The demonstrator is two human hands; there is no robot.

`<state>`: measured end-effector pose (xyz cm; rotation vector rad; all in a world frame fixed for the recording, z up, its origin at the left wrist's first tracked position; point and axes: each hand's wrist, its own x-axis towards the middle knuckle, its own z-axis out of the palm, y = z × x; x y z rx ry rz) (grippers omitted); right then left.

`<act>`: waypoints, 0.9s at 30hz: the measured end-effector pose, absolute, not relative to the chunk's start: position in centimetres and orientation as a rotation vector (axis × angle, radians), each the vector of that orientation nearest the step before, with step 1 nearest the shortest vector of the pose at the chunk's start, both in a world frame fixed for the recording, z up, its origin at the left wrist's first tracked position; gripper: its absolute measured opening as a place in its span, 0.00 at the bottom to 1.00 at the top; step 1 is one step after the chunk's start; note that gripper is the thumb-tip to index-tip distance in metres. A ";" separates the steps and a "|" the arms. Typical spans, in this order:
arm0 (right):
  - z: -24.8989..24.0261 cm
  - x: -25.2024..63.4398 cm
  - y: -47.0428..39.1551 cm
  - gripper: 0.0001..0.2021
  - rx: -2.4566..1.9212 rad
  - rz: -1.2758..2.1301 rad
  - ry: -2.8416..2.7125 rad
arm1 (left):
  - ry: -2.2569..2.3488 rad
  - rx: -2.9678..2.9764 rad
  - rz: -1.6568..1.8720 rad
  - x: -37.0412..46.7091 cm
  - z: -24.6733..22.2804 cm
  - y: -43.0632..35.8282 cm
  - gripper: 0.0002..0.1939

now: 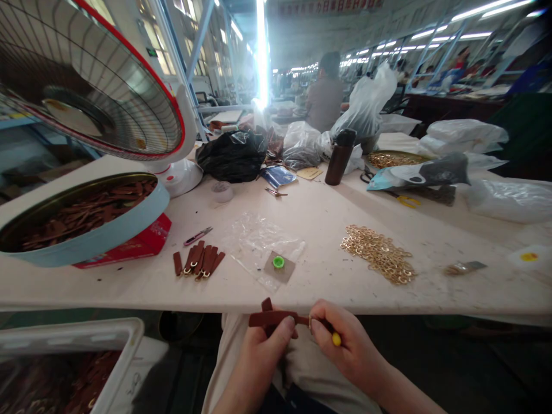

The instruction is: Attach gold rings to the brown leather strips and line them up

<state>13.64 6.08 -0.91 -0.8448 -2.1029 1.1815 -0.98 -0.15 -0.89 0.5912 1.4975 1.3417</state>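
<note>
Just in front of the table edge, my left hand pinches brown leather straps, one lying across another. My right hand is closed at the narrow right end of the upper strap, where a small gold-coloured ring shows at the fingertips. A yellow tip of something sticks out from between the right fingers; the rest of it is hidden. Beyond my hands, a small green cap rests on a grey-brown square. Straps with gold rings lie fanned out at left, and a pile of loose gold rings sits at right.
A round tin of brown straps tilts on a red box, below a large fan. Thread snips, a dark bottle, a black bag and pliers lie farther back. A white crate stands lower left.
</note>
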 end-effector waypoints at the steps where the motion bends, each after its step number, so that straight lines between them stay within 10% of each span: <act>1: -0.8 13.6 6.2 0.09 -0.841 1.181 -2.130 | 1.527 0.667 1.355 -1.0 -0.7 -0.1 0.11; 27: -2.0 12.2 6.8 0.09 -0.982 1.411 -2.103 | 1.764 0.958 1.219 -0.4 1.0 0.5 0.05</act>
